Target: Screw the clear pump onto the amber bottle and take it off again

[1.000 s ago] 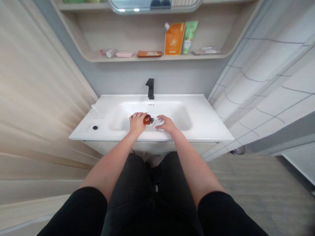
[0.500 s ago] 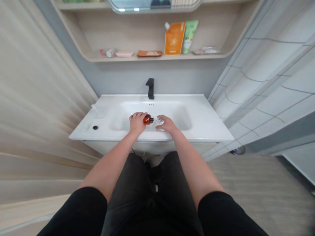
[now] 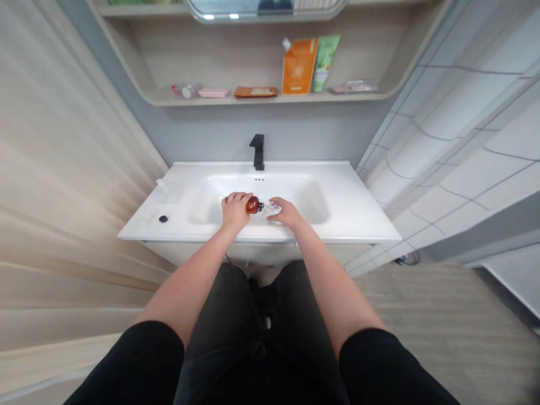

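Note:
My left hand [image 3: 236, 211] is closed around a brown bottle [image 3: 253, 205], which lies tipped on its side with its dark neck pointing right. Facing that neck, a clear container [image 3: 272, 208] sits in the grip of my right hand [image 3: 287, 214]. The bottle's mouth is at or just beside the container's opening; whether they touch I cannot tell. Both hands are over the front part of the white sink basin [image 3: 312, 197]. Most of the bottle's body is hidden under my left fingers.
A black faucet [image 3: 258, 152] rises behind the basin. On the counter's left lie a small black cap-like piece [image 3: 163, 219] and a clear object [image 3: 169, 191]. Above, a shelf [image 3: 194, 103] holds an orange pouch [image 3: 299, 67], a green tube [image 3: 324, 63] and several small items.

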The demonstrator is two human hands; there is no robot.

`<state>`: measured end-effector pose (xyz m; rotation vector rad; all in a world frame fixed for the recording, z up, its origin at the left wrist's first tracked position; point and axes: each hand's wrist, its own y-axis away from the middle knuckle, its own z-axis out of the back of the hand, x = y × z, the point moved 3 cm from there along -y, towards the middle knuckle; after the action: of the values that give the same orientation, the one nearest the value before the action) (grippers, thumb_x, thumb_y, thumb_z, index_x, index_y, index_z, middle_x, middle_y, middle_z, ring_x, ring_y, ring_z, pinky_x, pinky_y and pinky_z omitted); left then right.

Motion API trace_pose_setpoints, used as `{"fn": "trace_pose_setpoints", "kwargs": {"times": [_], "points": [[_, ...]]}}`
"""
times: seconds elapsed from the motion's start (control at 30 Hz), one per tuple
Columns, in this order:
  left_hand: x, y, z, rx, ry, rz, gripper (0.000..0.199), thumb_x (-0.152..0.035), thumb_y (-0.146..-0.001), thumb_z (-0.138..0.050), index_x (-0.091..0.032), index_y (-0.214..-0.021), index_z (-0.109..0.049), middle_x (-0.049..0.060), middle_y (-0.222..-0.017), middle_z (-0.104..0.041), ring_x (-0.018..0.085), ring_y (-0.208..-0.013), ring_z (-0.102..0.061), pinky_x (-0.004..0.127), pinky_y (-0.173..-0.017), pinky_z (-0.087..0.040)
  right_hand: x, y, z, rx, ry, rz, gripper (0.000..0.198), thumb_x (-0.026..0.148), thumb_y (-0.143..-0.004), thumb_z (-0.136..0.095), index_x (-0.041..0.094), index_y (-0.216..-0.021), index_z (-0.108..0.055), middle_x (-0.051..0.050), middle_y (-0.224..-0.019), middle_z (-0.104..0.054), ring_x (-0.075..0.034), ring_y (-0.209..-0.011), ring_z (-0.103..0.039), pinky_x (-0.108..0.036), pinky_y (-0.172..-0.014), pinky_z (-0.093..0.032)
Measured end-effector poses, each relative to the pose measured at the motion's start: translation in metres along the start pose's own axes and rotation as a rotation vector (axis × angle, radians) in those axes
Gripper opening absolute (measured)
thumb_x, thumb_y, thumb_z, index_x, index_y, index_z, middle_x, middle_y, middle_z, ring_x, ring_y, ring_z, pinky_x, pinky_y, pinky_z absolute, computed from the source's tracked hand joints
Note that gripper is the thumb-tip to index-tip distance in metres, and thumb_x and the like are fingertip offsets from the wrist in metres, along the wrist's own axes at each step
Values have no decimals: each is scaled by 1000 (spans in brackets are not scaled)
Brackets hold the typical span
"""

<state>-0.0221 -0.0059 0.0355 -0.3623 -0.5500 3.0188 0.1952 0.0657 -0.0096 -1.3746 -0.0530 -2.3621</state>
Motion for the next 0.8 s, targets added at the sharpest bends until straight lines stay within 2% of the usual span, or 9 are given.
{"fn": "trace_pose_setpoints", "kwargs": {"times": [0.3,0.8], "points": [[-3,1,4,4,-15,11,64,-15,-93,-57,-32,-154,-64,9,-156,-67,36,-149,-48,54,-119,-35,-2,-1,0,2,6,-4,75,25,-58,-100,26,-128,-73,-4,-117,-79,-27,-107,-74,-41,-103,-57],[-1,2,-1,-60,-7,-46,62,-13,-92,-59,-31,-151,-66,11,-153,-68,37,-146,-51,57,-117,-36,-5,-3,-2,4,18,16,75,26,-58,-101,25,-127,-73,-3,-118,-79,-27,-109,-74,-40,-103,-56]]}}
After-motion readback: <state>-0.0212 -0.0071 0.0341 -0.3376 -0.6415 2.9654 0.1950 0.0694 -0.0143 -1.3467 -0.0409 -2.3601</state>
